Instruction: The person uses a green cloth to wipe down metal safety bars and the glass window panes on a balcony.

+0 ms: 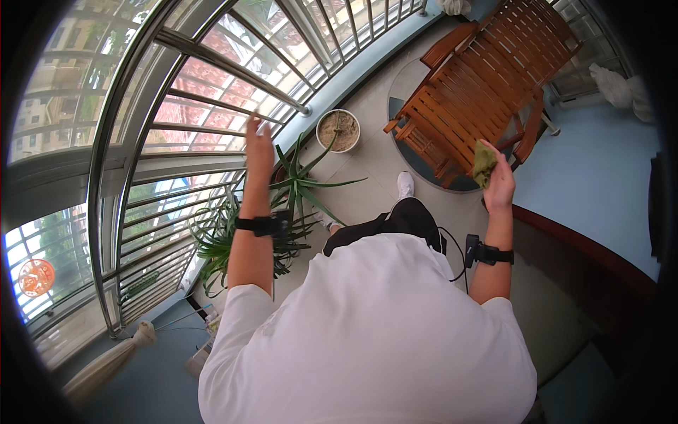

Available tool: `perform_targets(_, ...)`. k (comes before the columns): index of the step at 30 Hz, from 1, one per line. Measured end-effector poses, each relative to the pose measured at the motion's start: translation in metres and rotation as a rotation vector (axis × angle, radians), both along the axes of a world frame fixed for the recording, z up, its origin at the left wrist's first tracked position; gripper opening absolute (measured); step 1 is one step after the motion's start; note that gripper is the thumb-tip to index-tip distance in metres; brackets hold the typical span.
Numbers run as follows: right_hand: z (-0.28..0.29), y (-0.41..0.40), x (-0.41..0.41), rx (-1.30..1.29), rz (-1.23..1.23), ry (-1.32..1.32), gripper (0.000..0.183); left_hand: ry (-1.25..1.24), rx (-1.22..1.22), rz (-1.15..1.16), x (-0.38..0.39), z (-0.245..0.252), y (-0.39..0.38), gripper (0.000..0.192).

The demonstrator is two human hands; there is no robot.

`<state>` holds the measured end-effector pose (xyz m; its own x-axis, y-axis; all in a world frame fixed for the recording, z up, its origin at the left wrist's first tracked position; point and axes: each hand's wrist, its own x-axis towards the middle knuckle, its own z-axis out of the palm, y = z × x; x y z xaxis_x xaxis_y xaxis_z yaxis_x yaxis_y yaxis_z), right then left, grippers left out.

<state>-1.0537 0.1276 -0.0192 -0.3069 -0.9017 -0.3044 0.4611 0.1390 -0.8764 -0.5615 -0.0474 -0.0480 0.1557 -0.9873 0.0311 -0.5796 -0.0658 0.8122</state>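
Note:
My left hand point(259, 151) is raised in front of the metal window railing point(233, 62), its fingers pointing up and slightly blurred. I see nothing in it, and whether it touches a bar cannot be told. In my right hand point(500, 183) is a crumpled olive-green cloth point(484, 165), held between thumb and fingers. Behind that hand stands a reclining wooden slat chair point(466, 103). An aloe plant point(297, 181) grows just right of my left forearm.
A round white pot point(338, 131) of dry soil stands on the tiled floor point(371, 159) by the sill. Leafy potted greenery point(222, 238) crowds the railing's foot. The chair is on a round glass-like disc point(405, 135). A tied curtain point(114, 360) hangs at lower left.

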Motion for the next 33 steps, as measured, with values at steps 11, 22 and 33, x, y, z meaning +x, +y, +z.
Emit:
perform_targets(11,0.156,-0.090,-0.022,-0.511,0.582,0.584,0.052,0.892,0.335,-0.764,-0.305,0.148,0.049,0.057)
perform_targets(22,0.124,-0.109,-0.015,-0.349,0.447,0.628,0.040,0.955,0.362,-0.463,-0.289,0.169,0.058,0.024)
perform_targets(33,0.102,-0.124,-0.003,-0.336,0.839,0.373,0.043,0.867,0.315,-0.613,-0.277,0.141,0.036,0.030)
